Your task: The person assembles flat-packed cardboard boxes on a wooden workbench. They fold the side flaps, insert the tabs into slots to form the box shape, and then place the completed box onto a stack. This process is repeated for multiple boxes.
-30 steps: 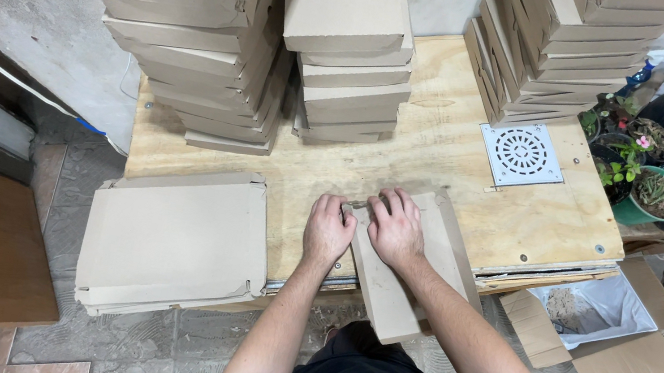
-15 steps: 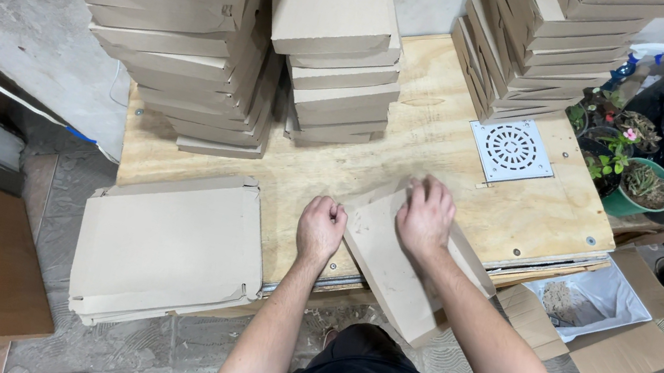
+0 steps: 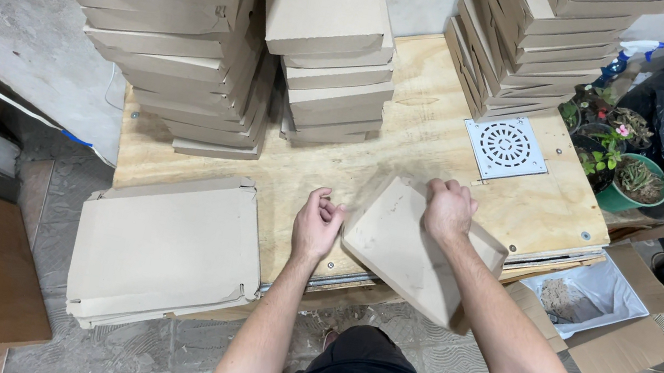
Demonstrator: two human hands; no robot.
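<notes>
The right hand is clamped on the top edge of a half-folded box, tilted up over the near edge of the plywood top. The left hand rests just beside the box's left corner, fingers curled and holding nothing.

Bare plywood lies open between the hands and the box stacks at the back — more stacks rise at the far right, with a white grate near them. A pile of flat blanks overhangs the left front edge. Potted plants crowd the right side — below them sits an open carton on the tiled floor.
</notes>
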